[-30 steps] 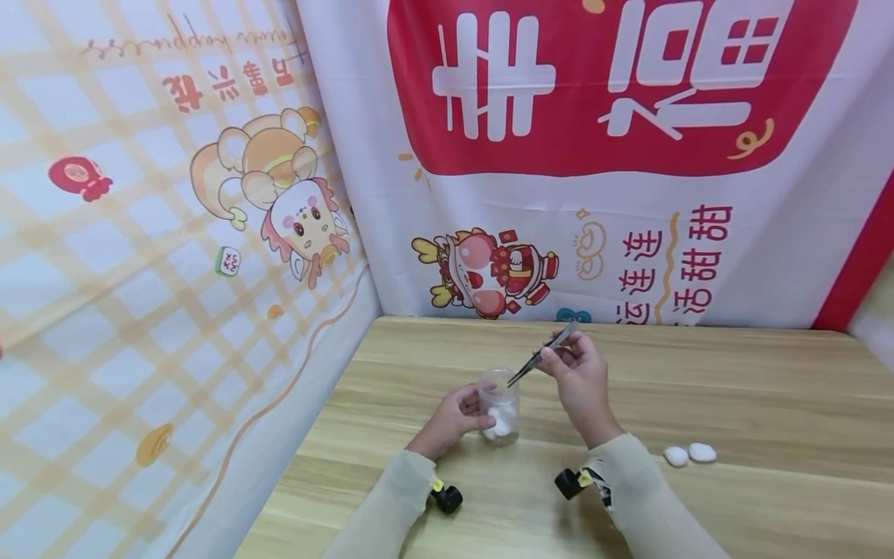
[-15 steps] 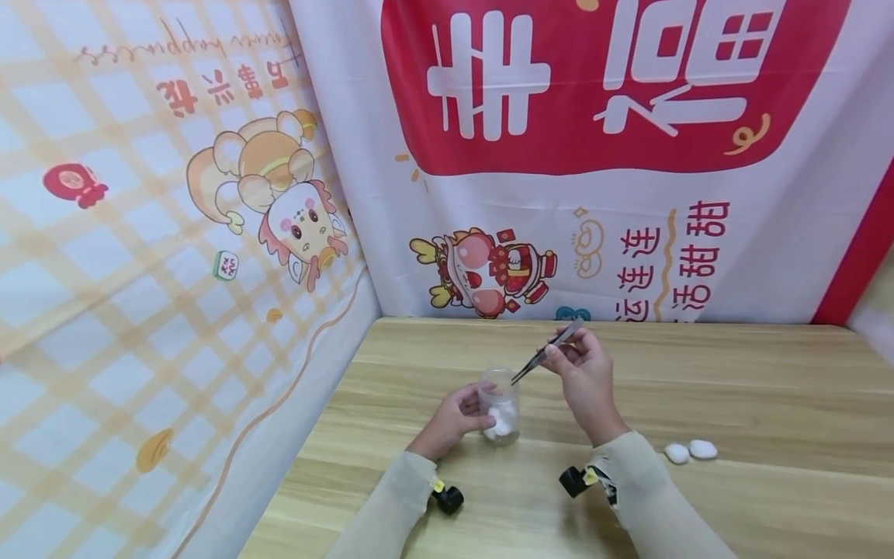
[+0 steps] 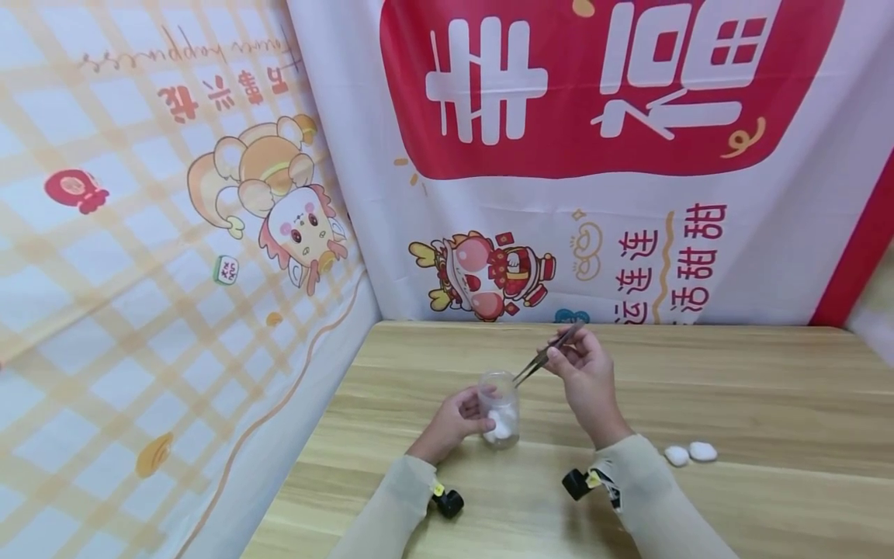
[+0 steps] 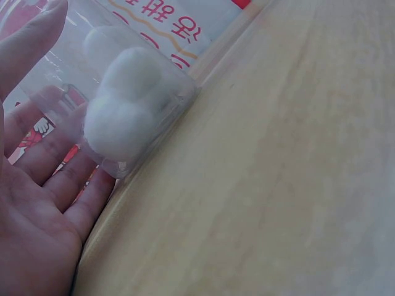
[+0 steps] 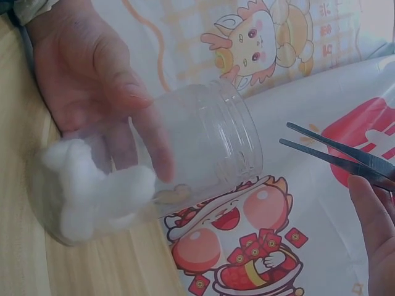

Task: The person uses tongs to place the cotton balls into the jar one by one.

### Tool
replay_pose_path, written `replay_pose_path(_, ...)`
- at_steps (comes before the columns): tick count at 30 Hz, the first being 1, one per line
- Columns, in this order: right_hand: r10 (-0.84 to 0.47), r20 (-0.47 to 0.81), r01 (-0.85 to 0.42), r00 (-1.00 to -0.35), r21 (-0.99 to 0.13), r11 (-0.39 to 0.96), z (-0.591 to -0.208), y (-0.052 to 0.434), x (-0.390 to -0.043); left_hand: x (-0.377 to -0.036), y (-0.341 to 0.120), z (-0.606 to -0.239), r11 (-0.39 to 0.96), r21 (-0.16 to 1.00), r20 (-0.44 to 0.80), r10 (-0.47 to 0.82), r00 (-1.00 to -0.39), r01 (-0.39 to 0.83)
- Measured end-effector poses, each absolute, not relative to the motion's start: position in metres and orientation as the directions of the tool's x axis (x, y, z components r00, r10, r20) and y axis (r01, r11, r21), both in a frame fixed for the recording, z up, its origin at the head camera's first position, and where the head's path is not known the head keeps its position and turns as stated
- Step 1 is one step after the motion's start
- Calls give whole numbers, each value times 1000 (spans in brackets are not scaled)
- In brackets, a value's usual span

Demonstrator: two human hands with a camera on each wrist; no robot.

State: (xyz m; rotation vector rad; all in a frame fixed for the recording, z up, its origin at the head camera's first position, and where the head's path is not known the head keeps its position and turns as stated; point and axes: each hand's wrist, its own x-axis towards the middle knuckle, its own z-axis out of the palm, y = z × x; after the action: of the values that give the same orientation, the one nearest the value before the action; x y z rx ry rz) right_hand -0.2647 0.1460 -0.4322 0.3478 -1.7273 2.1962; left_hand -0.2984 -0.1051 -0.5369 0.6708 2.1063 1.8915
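A clear plastic jar point(image 3: 500, 407) stands upright on the wooden table, mouth open, with several white cotton balls point(image 4: 126, 102) heaped in its lower part. My left hand point(image 3: 452, 425) holds it from the left, thumb on the near side and fingers behind. In my right hand point(image 3: 585, 380) a pair of dark metal tweezers point(image 3: 548, 355) is pinched, slanting down toward the jar's mouth. The right wrist view shows the tweezers' tips apart, with nothing between them, just outside the rim. Two more cotton balls point(image 3: 701, 452) lie side by side on the table, right of my right forearm.
The wooden table point(image 3: 768, 388) meets a white and red printed cloth point(image 3: 594, 194) at its back edge. Along the left side hangs a checkered cloth point(image 3: 140, 310). A small black camera sits on each wrist, the left camera point(image 3: 449, 503) close to the tabletop.
My right hand and the tweezers have shifted slightly right, the tips moving from over the jar's mouth toward its right rim. The tweezers' prongs look wider apart. The left hand and jar stay put.
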Motion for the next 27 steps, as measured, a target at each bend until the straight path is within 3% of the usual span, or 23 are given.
replay_pose_path(27, 68, 453, -456, -889, -861, -228, -424, 156, -261, -298, -103, -537, 35, 980, 155, 482, -862, 196)
